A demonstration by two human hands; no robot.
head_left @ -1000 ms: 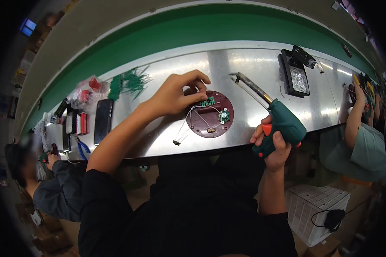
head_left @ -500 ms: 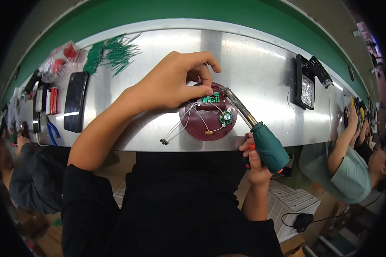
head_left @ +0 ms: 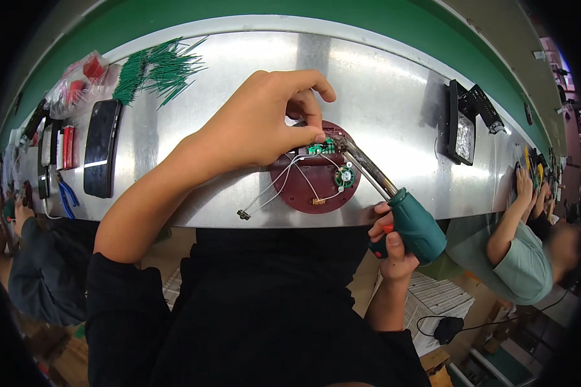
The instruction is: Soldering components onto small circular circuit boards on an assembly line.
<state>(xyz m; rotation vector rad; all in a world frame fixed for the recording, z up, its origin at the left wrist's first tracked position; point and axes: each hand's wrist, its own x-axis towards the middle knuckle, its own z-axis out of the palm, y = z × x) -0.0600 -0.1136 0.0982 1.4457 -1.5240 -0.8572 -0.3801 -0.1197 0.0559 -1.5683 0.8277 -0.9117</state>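
A round maroon plastic casing [head_left: 303,193] lies on the metal table in front of me, with a small green circuit board [head_left: 315,150] near its far side. Thumb and forefinger of my left hand [head_left: 258,126] are pinched together right at that board; whatever is between them is hidden. My right hand [head_left: 397,255] grips a green soldering gun [head_left: 417,222], whose long metal tip reaches the board's right end beside my left fingertips. Thin white wires [head_left: 290,169] run from the board to a round green part [head_left: 345,175], a small yellowish connector [head_left: 318,201] and a tiny loose board [head_left: 243,214].
At the left are a black phone [head_left: 101,148], a red object [head_left: 68,147], blue-handled pliers [head_left: 66,197], a plastic bag [head_left: 77,87] and a heap of green wires [head_left: 168,69]. A black tray-like holder [head_left: 460,129] stands right. Co-workers sit on both sides, one hand [head_left: 525,185] at right.
The soldering gun's body has shifted slightly right and down, its tip still at the board. My left hand keeps its pinch there. The whole view has shifted slightly.
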